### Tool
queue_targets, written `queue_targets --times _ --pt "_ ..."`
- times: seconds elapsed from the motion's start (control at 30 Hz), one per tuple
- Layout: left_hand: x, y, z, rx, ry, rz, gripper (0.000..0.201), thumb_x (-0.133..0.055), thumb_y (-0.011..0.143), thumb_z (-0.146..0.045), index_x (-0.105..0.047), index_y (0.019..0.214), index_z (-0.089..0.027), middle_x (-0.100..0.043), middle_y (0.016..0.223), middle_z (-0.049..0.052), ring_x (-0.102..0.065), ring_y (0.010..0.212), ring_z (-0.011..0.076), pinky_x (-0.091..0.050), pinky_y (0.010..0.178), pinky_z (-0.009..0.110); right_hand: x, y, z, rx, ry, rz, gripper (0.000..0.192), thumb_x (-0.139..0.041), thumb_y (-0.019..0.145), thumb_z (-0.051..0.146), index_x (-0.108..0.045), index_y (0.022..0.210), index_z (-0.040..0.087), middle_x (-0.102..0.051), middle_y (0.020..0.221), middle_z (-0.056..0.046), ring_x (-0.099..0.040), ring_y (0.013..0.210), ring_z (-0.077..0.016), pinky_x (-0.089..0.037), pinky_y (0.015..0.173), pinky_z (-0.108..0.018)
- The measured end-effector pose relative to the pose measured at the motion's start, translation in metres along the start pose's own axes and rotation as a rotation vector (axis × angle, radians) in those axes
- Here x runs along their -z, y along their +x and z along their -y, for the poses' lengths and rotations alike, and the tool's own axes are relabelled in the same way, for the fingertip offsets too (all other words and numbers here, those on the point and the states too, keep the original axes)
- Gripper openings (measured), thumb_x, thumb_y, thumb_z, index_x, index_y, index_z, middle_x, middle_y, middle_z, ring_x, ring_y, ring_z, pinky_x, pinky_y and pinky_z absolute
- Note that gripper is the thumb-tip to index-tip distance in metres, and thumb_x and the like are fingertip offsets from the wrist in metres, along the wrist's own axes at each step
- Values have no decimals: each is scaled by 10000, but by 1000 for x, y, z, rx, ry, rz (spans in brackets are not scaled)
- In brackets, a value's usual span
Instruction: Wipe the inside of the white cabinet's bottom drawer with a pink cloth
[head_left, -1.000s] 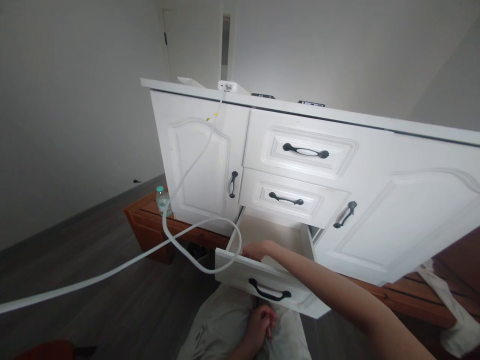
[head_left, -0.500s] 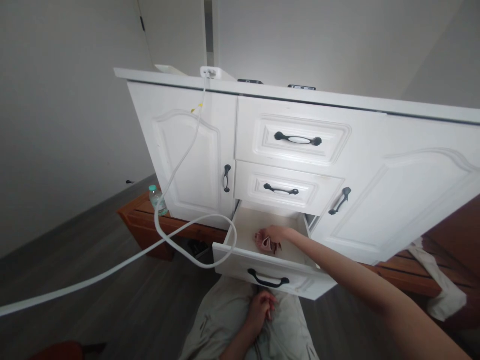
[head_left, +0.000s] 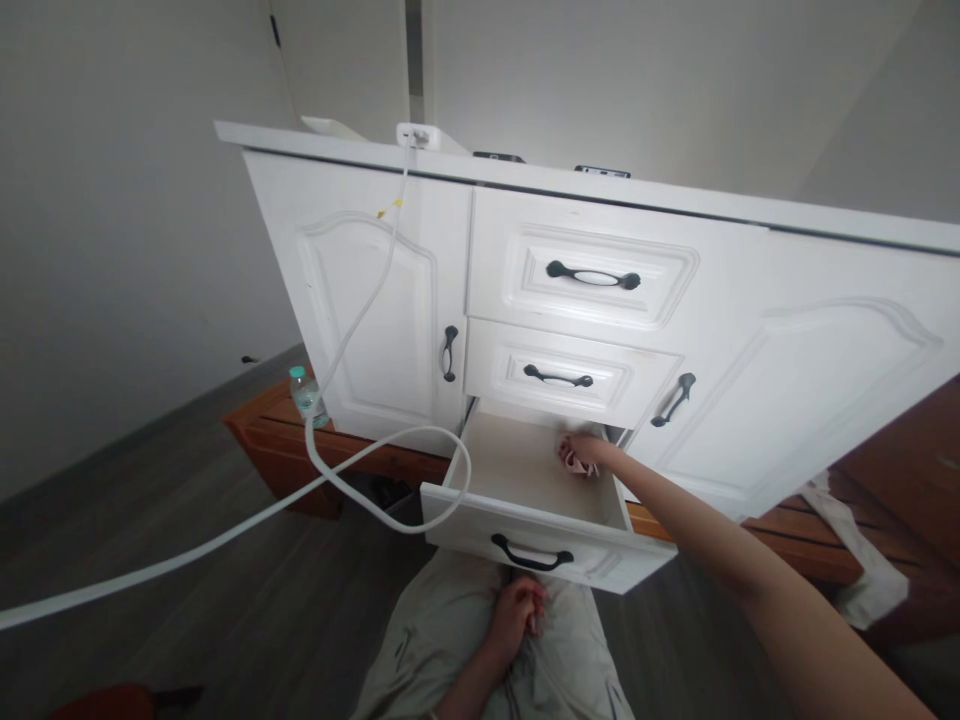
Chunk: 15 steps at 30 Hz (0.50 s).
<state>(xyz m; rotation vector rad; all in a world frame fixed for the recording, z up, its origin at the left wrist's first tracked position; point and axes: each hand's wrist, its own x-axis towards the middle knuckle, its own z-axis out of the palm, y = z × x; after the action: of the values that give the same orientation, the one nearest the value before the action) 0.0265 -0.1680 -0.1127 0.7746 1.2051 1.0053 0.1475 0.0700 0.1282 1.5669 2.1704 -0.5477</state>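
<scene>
- Right hand [head_left: 586, 448]: grasps a crumpled pinkish cloth [head_left: 577, 466] inside the pulled-out bottom drawer [head_left: 491, 462], at its far right. Much of the cloth lies hidden beneath the fingers, so a loose fold could slip free or catch along the drawer's right wall.
- Knuckles: near the closed middle drawer [head_left: 556, 402] above; lifting at the far end could scrape them on its lower edge.
- Right forearm [head_left: 694, 520]: crosses above the drawer's right side. Leaning on it could tip or strain the extended drawer; a forward push could slide it inward and trap the wrist.
- Left hand [head_left: 517, 612]: lies on the lap, fingers curled; whether it encloses anything cannot be told. A drop of the drawer front could knock it.
- White cable [head_left: 225, 537]: loops in view across the drawer's near left corner; contact is uncertain. Should it snag, tension could drag the white device [head_left: 417, 136] over the edge of the cabinet top, or topple the bottle [head_left: 303, 388] at left.
</scene>
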Motion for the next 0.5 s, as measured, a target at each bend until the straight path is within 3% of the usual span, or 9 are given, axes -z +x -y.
queue_targets --times 0.17,0.27,0.4,0.5 --pt "1 -3 0 1 -70 29 105 -539 674 -210 -632 717 -184 -544 551 -67 -407 418 76 -332 462 210 -42 -18 -13 31 -114 242 146 -714 867 247 -662 789 136 -684 796 10 -649 766 -136 -552 767 -326" --pt "-1 -2 0 -11 -108 47 80 -555 690 -225 -623 711 -189 -526 535 -77 -399 407 71 -320 453 205 -50 -30 -14 87 -73 324 133 -744 730 85 -650 651 138 -627 600 40 -590 619 -119 -501 667 -279" --pt "-2 1 1 -29 -126 49 87 -551 668 -231 -623 691 -190 -528 514 -81 -381 374 66 -308 429 204 -26 -14 1 165 84 156 170 -614 662 -27 -651 590 122 -623 554 7 -587 622 -145 -436 603 -260" --pt "-2 2 3 -34 -118 32 141 -523 640 -227 -643 699 -181 -556 523 -69 -393 371 70 -333 428 214 -5 18 33 221 266 -59 184 -536 817 23 -702 826 103 -717 773 -43 -639 724 -146 -482 660 -261"
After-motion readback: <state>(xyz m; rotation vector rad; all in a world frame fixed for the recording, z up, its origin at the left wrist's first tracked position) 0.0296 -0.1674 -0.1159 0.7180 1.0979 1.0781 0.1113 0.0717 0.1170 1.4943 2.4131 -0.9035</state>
